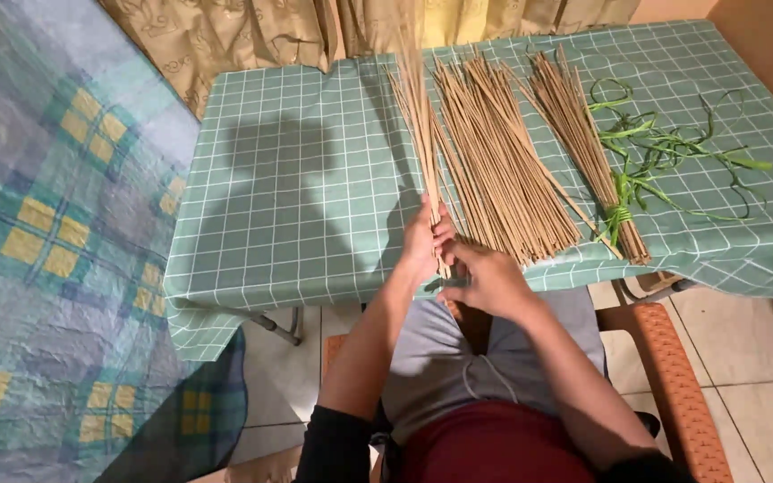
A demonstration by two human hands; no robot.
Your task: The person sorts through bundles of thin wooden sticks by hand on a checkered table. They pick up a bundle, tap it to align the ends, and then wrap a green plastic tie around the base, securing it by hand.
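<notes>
Left hand (422, 243) is closed around the near end of a thin stick bundle (420, 116), whose long axis runs toward 12 o'clock across the table (297, 179). Right hand (487, 282), curled, touches the same end from 4 o'clock; its grip is hidden.

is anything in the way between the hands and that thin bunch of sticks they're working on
Nothing visible. The left hand already grips the thin bunch of sticks at its near end, and the right hand touches it just below. The loose pile of sticks lies beside it to the right, not across it.
</notes>
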